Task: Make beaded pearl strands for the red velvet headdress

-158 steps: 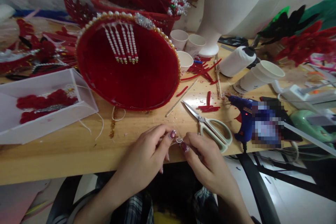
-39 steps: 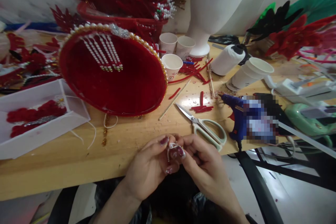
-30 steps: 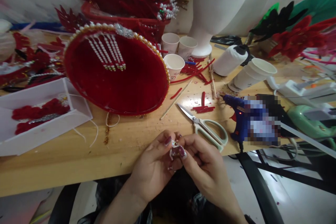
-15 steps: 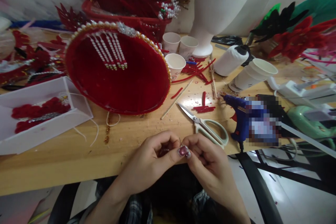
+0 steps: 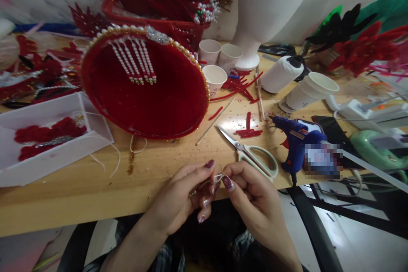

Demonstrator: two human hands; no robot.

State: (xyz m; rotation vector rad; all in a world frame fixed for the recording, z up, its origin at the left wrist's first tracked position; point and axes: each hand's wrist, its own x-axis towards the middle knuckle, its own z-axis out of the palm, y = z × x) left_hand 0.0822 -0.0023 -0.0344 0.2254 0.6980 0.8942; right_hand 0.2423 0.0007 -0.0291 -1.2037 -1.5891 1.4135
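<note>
From left hand (image 5: pixel 182 195), grip unclear, white cord (image 5: pixel 218 177) runs sideways to pinching right hand (image 5: pixel 253 197).

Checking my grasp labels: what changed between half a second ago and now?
The left hand lifted its thumb up-left, away from the thumb of the right hand, uncovering a white loop. The right hand still pinches it; left-hand contact is unclear. Scissors and blue glue gun stayed put.

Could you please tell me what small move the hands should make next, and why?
Perhaps lower the thumb of the left hand onto the small white loop to steady it: the right hand appears to pinch the loop between thumb and forefinger, while the left thumb's tip looks clear of it.
</note>
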